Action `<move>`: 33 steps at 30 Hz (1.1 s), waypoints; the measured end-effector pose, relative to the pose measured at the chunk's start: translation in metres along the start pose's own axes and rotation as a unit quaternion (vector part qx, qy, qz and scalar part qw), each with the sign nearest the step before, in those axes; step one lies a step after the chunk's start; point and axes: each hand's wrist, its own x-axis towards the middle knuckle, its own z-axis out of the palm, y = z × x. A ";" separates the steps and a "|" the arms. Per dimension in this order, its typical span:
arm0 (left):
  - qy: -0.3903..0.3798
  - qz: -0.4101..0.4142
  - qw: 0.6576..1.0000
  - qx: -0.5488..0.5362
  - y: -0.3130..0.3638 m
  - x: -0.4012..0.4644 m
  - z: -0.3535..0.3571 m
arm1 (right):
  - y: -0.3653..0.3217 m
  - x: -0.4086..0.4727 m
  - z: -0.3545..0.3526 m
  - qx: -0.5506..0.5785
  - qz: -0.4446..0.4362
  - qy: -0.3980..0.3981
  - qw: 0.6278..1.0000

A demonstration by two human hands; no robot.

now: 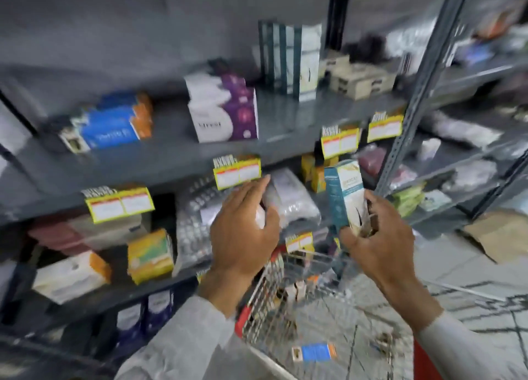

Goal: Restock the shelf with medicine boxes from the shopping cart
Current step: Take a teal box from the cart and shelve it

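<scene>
My right hand [377, 245] grips the bottom of a tall teal and white medicine box [345, 194], held upright above the shopping cart [265, 299]. My left hand [243, 231] is raised beside it with a small white box [260, 217] in its fingers, in front of the middle shelf. The wire cart with red trim stands below both hands; a blue and orange box [314, 352] lies in it. On the upper grey shelf [177, 154] stand matching tall teal boxes [288, 60], a purple and white box [223, 108] and a blue and orange stack [114, 122]. The view is blurred.
Yellow price tags [120, 204] hang along the shelf edges. The middle shelf holds plastic-wrapped packs [288, 197] and yellow boxes [150, 254]. A second metal rack [457, 151] stands to the right, with flattened cardboard [500, 234] on the tiled floor.
</scene>
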 end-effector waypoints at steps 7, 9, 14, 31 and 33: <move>0.137 0.004 0.989 0.050 -0.035 0.086 -0.074 | -0.080 0.093 -0.021 0.055 -0.068 0.044 0.995; 0.112 -0.035 0.990 0.081 -0.055 0.103 -0.082 | -0.099 0.119 -0.022 0.058 -0.060 0.038 0.996; -0.001 -0.130 0.976 0.172 -0.090 0.125 -0.083 | -0.123 0.192 -0.005 0.068 -0.053 0.026 0.996; -0.078 -0.092 0.957 0.263 -0.104 0.135 -0.076 | -0.117 0.241 0.071 0.035 -0.055 0.074 0.995; -0.077 -0.094 0.957 0.262 -0.105 0.134 -0.075 | -0.117 0.238 0.073 0.034 -0.063 0.085 0.994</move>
